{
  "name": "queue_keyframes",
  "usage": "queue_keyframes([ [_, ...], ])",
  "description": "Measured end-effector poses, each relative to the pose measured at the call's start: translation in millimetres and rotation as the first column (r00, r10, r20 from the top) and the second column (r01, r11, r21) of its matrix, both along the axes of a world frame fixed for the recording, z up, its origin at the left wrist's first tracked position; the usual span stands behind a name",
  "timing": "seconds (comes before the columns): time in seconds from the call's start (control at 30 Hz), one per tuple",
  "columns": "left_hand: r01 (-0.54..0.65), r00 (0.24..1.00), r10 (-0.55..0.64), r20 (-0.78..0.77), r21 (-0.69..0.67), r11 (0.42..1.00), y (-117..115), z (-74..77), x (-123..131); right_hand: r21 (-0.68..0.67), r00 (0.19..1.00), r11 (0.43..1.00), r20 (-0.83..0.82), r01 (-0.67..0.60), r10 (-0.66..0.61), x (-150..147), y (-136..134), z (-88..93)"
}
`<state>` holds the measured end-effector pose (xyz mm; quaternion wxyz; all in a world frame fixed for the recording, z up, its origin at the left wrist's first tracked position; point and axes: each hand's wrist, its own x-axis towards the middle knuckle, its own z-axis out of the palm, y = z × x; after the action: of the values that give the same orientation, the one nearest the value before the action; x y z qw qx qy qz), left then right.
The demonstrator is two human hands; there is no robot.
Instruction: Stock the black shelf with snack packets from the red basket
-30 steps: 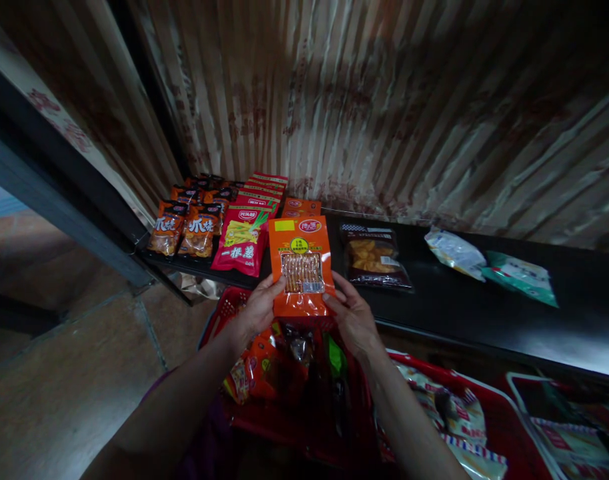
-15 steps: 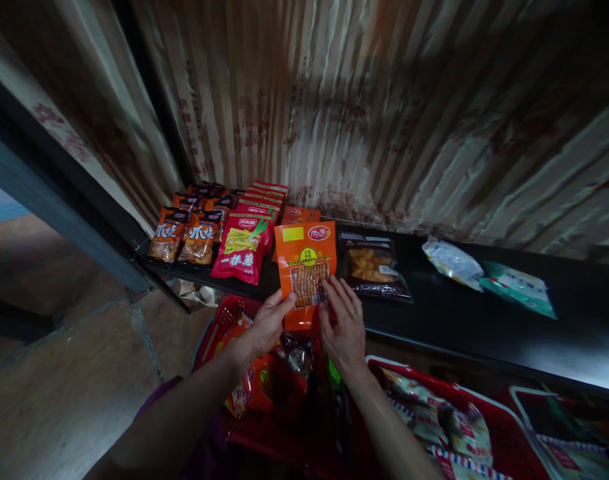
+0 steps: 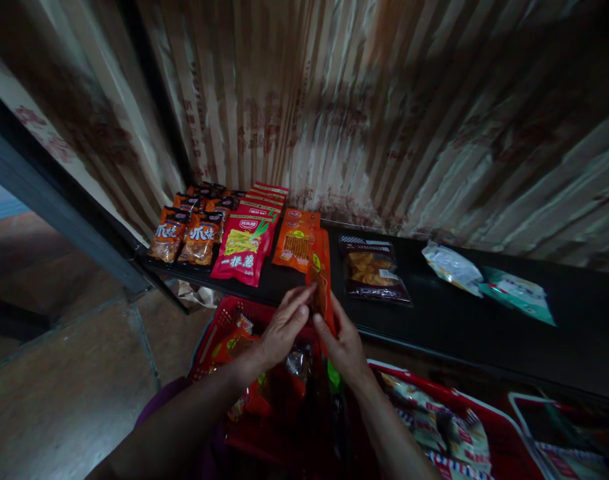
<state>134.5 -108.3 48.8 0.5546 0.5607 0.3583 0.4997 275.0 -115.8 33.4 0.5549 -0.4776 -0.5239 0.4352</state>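
Observation:
An orange snack packet (image 3: 321, 283) with a browned snack behind its window is turned nearly edge-on in front of me, above the shelf's front edge. My right hand (image 3: 343, 343) grips its lower right side, thumb in front and fingers behind. Against its left side lies my left hand (image 3: 285, 325), fingers stretched out and touching it. A similar orange packet (image 3: 295, 241) rests on the shelf behind. Below my hands, a red basket (image 3: 219, 319) contains more orange packets (image 3: 264, 393) and a shiny dark item.
On the black shelf (image 3: 449, 327), pink-red bags (image 3: 242, 248) and small orange-black bags (image 3: 202, 237) stand at left. Right of the held packet lie a brown bag (image 3: 374, 268), a white bag (image 3: 452, 268) and a green one (image 3: 518, 293). Another red basket (image 3: 499, 427) is at lower right.
The held packet has turned from facing me to nearly edge-on and shifted slightly right. My left hand has gone from gripping its lower left edge to lying flat against it.

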Motion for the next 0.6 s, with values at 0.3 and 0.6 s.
queue_keyframes([
  [0.3, -0.302, 0.942, 0.308, -0.130, 0.064, 0.951, 19.6, -28.0, -3.1, -0.251, 0.821, 0.968, -0.547, 0.023, -0.161, 1.6, 6.1, 11.7],
  [0.6, -0.078, 0.982, 0.145, 0.118, -0.444, 0.893, 25.4, -29.2, -2.8, -0.363, 0.801, 0.931, -0.571, -0.048, -0.182, 11.6, 11.9, 7.1],
])
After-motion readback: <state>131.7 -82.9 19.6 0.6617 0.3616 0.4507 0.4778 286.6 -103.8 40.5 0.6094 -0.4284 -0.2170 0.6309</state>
